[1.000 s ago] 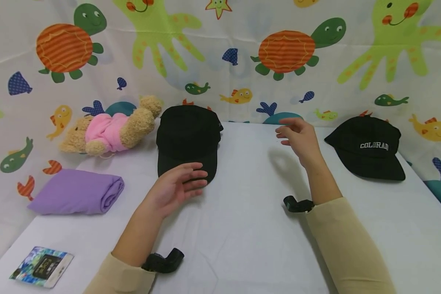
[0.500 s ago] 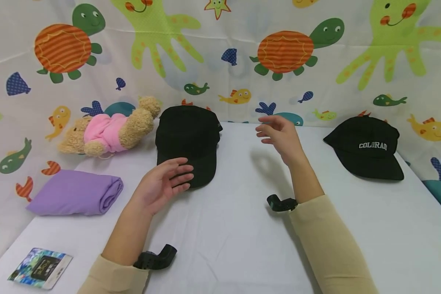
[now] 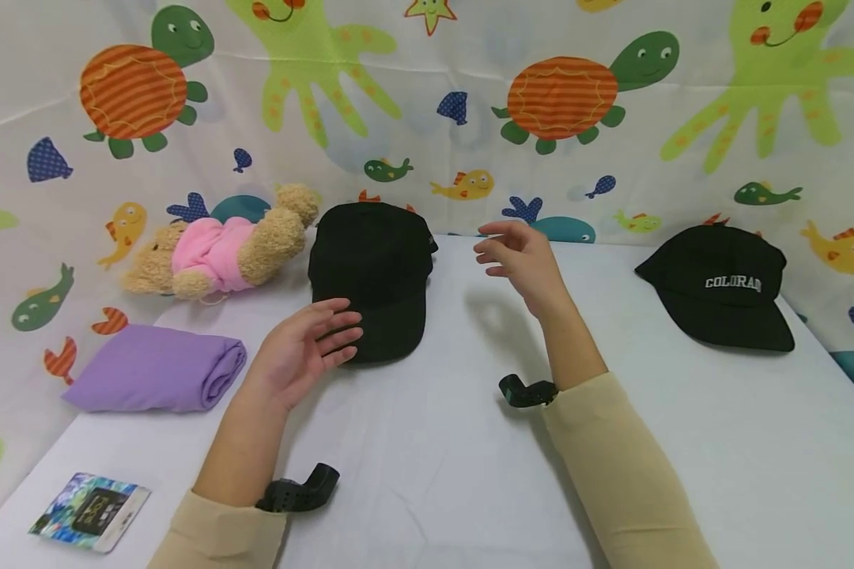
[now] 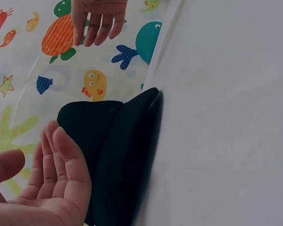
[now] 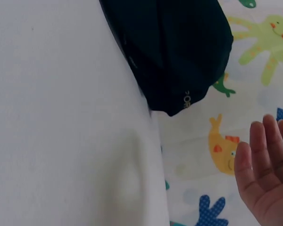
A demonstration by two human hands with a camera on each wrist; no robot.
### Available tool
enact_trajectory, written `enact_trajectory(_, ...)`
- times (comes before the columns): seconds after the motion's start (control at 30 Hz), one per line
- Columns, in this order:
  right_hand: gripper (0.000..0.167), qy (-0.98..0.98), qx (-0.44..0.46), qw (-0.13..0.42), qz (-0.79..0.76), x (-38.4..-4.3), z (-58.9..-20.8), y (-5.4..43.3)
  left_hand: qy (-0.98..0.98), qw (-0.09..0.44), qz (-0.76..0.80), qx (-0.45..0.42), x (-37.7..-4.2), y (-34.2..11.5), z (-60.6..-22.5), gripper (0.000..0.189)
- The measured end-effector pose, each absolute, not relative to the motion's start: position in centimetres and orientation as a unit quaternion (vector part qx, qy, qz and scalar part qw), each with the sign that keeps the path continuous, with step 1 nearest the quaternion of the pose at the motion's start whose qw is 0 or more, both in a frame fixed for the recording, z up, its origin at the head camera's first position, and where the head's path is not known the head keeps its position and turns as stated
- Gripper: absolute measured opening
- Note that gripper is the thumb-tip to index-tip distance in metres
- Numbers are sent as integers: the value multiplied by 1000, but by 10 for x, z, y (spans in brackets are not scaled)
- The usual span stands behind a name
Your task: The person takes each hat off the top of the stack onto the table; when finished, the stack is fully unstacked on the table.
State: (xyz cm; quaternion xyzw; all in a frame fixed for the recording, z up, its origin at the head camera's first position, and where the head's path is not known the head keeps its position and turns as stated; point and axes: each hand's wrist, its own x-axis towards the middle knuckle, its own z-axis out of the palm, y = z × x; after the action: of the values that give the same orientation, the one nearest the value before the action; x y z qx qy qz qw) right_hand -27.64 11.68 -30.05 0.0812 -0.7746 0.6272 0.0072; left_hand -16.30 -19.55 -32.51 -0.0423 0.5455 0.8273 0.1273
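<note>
A plain black baseball cap (image 3: 373,261) sits at the back middle of the white table, brim toward me. My left hand (image 3: 299,348) is raised in front of its brim, fingers loosely spread with nothing in them, and overlaps the brim's left part in the head view. In the left wrist view the left hand (image 4: 56,183) shows an upturned palm beside the cap (image 4: 122,155). To the right of the cap my right hand (image 3: 523,265) hovers over the table with relaxed, bent fingers, also holding nothing. The right wrist view shows the right hand's fingers (image 5: 269,155) apart from the cap (image 5: 174,52).
A second black cap (image 3: 726,288) with white lettering lies at the right. At the left are a teddy bear (image 3: 221,249) in pink, a folded purple cloth (image 3: 156,370) and a colourful packet (image 3: 91,512). A patterned curtain (image 3: 413,95) hangs behind the table (image 3: 427,474).
Both hands have drifted left, the right one further, from near the lettered cap toward the plain cap. The left hand covers less of the brim. The objects stay in place.
</note>
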Motion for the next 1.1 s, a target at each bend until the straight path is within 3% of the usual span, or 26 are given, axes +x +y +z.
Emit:
enact_trajectory(0.6,33,-777,48,-52,625,-291,-329,89,496,123,856,-78,-163,-218,-321,19)
enact_trajectory(1.1,35,-795,78,-57,598,-298,-334,75,572,113,800,-140,-167,-227,-327,30)
